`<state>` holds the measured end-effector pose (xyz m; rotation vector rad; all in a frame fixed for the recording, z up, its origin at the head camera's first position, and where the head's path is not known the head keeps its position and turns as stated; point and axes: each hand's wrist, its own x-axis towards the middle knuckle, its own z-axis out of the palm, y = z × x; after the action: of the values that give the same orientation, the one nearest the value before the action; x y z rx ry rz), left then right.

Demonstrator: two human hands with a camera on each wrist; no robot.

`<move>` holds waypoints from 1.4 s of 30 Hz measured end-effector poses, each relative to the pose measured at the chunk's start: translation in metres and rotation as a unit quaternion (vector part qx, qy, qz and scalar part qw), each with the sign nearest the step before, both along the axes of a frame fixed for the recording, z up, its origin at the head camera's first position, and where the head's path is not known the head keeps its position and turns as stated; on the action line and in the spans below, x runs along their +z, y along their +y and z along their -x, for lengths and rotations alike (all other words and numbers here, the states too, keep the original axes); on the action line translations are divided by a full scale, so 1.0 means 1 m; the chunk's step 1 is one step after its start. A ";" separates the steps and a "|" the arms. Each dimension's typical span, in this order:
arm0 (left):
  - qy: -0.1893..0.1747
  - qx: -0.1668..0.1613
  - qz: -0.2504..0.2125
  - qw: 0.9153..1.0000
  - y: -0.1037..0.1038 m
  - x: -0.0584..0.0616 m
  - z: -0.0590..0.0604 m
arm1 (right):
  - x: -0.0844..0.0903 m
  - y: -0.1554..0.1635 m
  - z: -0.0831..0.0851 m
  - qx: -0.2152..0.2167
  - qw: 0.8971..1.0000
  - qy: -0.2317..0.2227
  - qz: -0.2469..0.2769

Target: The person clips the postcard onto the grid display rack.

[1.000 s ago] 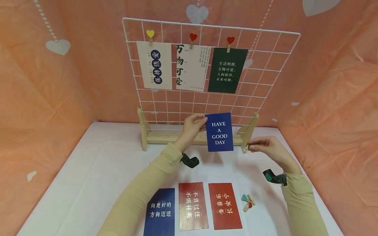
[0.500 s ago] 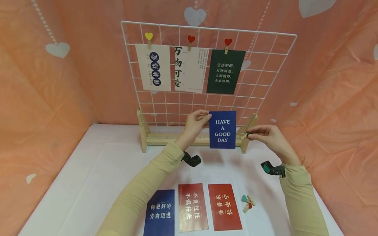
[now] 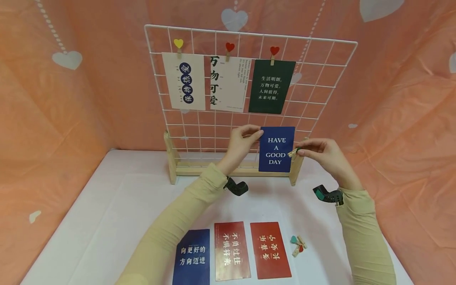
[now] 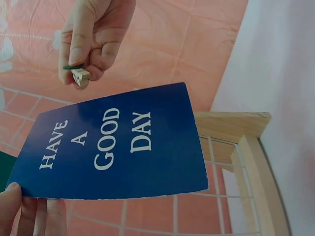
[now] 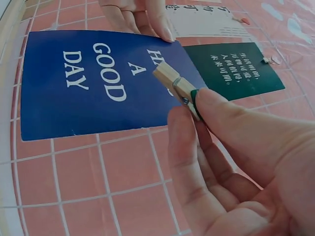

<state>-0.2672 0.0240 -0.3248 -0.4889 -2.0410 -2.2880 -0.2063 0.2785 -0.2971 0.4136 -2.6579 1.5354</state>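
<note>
Just behind my hands stands the wire grid [image 3: 320, 103], so I cannot push forward past it. My left hand [image 3: 242, 143] holds the blue card [image 3: 276, 149] against the lower rows, and my right hand [image 3: 320, 152] with its wooden peg [image 3: 294, 152] sits at the card's right edge. Above my hands, three pegged cards [image 3: 228, 82] fill the upper rows. Below my right hand the wooden foot [image 3: 296, 172] of the grid blocks the way down. Left of my left hand the lower squares are bare. Toward me the worktop [image 3: 117, 221] lies open until the three flat cards [image 3: 231, 251] and the loose pegs [image 3: 297, 244].
</note>
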 end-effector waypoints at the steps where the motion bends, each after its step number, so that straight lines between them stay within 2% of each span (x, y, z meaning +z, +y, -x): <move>1: 0.003 -0.001 0.000 1.000 0.001 0.003 0.000 | 0.002 0.000 0.000 -0.004 1.000 0.000 0.000; 4: 0.014 -0.003 -0.004 1.000 0.005 0.012 0.000 | 0.007 -0.001 0.001 -0.015 1.000 0.002 0.007; 8: 0.036 0.010 0.011 0.999 0.009 0.024 0.001 | 0.016 -0.002 0.002 -0.020 1.000 0.008 0.021; 16: 0.080 0.018 0.031 0.996 0.016 0.040 0.007 | 0.033 0.000 0.003 -0.032 0.999 0.036 0.026; 21: 0.110 0.034 0.030 0.993 0.018 0.049 0.011 | 0.039 0.000 0.006 -0.015 0.996 0.053 0.072; 27: 0.121 0.048 0.041 0.991 0.022 0.061 0.016 | 0.049 -0.001 0.010 -0.022 0.994 0.075 0.080; 34: 0.133 0.053 0.049 0.988 0.028 0.074 0.020 | 0.061 -0.003 0.014 -0.013 0.987 0.088 0.132; 42: 0.148 0.066 0.066 0.985 0.033 0.081 0.022 | 0.068 -0.004 0.021 -0.027 0.986 0.106 0.127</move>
<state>-0.2892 0.0565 -0.2436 -0.6353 -2.0160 -1.8851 -0.2270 0.2742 -0.2288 0.4575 -2.2614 1.6797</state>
